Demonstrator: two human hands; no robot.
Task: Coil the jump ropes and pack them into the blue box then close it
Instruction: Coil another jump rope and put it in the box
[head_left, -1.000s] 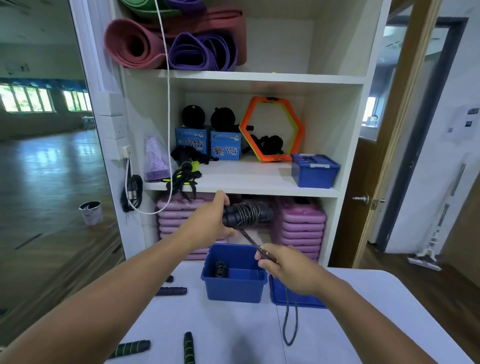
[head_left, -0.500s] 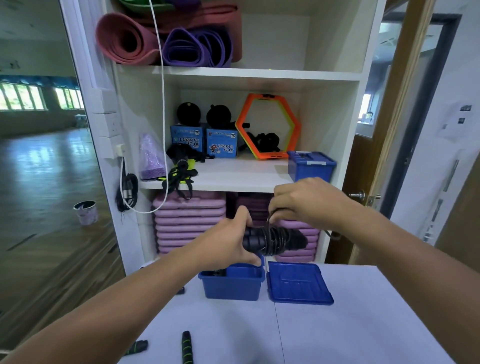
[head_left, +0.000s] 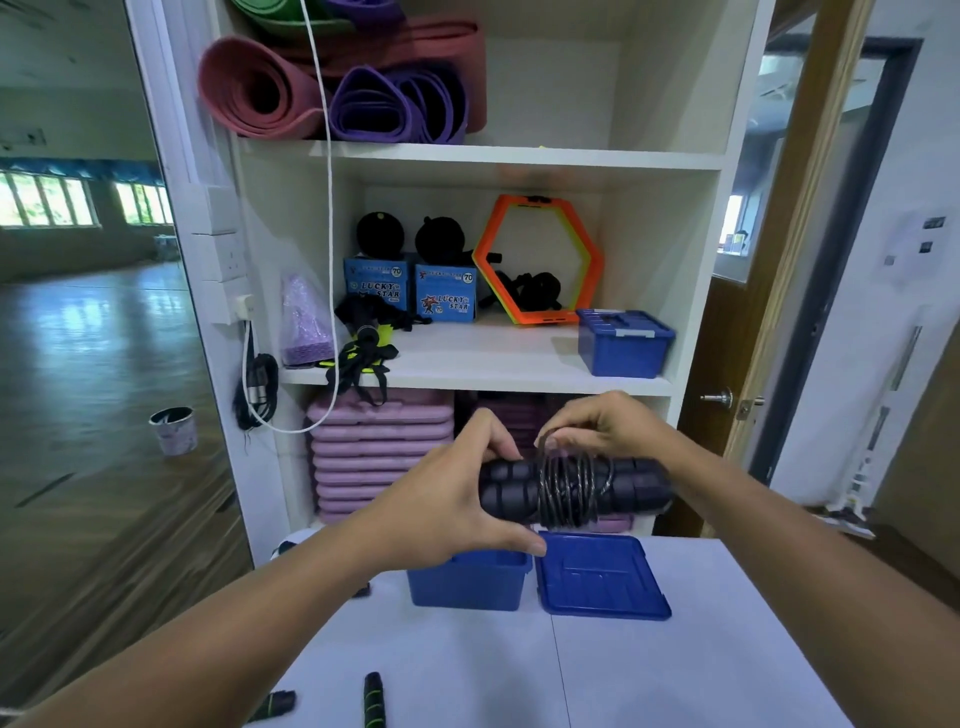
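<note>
Head view, single entry.

Item in hand: one jump rope (head_left: 571, 491), black, its two foam handles laid side by side and the cord wound in tight turns round their middle. It is held level in the air, above the box (head_left: 470, 579) and lid (head_left: 597, 582), touching neither.

Left hand (head_left: 452, 499): grip closed round the left end of the paired handles, thumb beneath, fingers over the top.

Right hand (head_left: 602, 423): fingertips pinched on the cord at the top of the winding (whether the loose end is tucked cannot be told).

Box: blue, open, on the worktop (head_left: 649, 675) at its far edge. Lid: blue, lying flat, just beside the box on its right.

Step in hand, by judgement: last turns of coiling this rope. The next move calls for securing the cord end so the winding holds, then lowering the bundle into the box.

Outstanding: two more handles (head_left: 373, 699), black with green bands, near the front edge of the worktop; those ropes appear uncoiled, and the lid is not yet on.

Legible writing: two blue cartons (head_left: 444, 293) on the middle shelf read "LUCKY STAR" with a round "70" mark. A second blue box (head_left: 623, 343), lidded, stands at the right of the same shelf; no label readable.
</note>
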